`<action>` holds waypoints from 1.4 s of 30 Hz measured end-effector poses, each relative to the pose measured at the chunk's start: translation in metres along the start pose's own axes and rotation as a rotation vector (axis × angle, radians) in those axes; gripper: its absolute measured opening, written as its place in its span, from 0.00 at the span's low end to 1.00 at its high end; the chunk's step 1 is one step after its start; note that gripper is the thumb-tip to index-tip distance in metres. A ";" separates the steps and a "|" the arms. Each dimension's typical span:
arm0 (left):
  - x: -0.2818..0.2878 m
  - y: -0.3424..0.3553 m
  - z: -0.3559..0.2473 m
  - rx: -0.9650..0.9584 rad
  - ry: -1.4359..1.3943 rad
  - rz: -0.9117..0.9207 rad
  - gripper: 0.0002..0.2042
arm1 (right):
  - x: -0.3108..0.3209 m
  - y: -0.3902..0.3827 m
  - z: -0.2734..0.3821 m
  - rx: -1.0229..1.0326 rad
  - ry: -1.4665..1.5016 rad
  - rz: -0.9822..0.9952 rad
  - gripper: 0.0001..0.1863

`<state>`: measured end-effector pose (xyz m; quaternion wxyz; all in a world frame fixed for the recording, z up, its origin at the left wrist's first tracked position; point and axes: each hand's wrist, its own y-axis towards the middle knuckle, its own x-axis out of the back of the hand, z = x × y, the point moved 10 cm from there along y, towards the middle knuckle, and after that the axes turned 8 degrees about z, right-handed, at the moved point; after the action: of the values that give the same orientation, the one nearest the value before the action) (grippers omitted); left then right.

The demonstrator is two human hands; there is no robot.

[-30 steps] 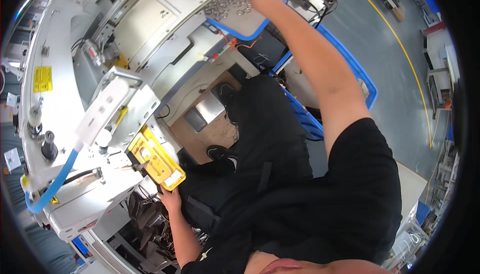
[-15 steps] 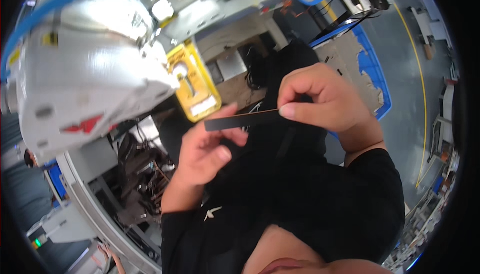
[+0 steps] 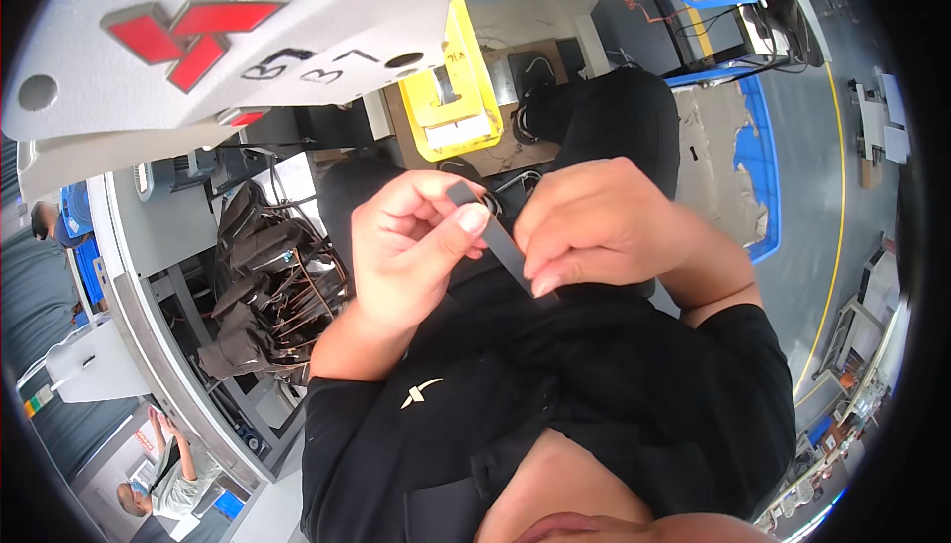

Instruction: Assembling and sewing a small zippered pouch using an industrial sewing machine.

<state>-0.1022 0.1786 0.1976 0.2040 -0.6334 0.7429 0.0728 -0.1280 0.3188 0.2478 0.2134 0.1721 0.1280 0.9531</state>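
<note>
**Two hands pinch one narrow grey strip**

Two bare hands hold a thin, flat, dark grey strip [image 3: 500, 241], probably of fabric or plastic; the material I cannot tell. The strip runs slanted between them, close above the person's black shirt [image 3: 555, 394]. Its upper end sits under the thumb and forefinger of the left hand [image 3: 416, 251], which are pressed together on it, while the other fingers curl inward. The right hand [image 3: 604, 226] pinches the lower part, fingertips closed down over it, so only the middle section shows between the hands. Held at both ends like this, the strip seems to be kept straight and taut, near the chest where the eyes can check it.

Behind the hands stands a yellow plastic holder [image 3: 451, 97] under a big white machine head with a red mark [image 3: 228, 38]. To the left, dark fabric pieces [image 3: 263, 275] hang on a grey metal rack [image 3: 149, 275]. A blue bin [image 3: 758, 176] is at the right. Another person [image 3: 163, 474] works far below left.
</note>
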 end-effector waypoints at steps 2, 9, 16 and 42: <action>0.004 -0.005 -0.010 -0.097 0.108 -0.052 0.06 | -0.004 0.001 -0.006 -0.019 0.002 0.000 0.06; 0.002 0.005 0.005 0.003 -0.125 0.045 0.06 | -0.003 0.002 0.000 0.092 -0.070 -0.076 0.07; -0.013 -0.003 -0.019 -0.274 0.119 0.078 0.17 | 0.010 -0.004 -0.017 -0.144 -0.059 -0.216 0.10; -0.013 -0.005 -0.033 -0.296 0.309 0.122 0.09 | -0.011 -0.008 0.023 0.144 -0.461 -0.368 0.11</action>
<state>-0.1025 0.1769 0.2334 -0.0125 -0.6139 0.7835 0.0954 -0.1066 0.3244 0.2632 0.3933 0.3725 0.1723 0.8227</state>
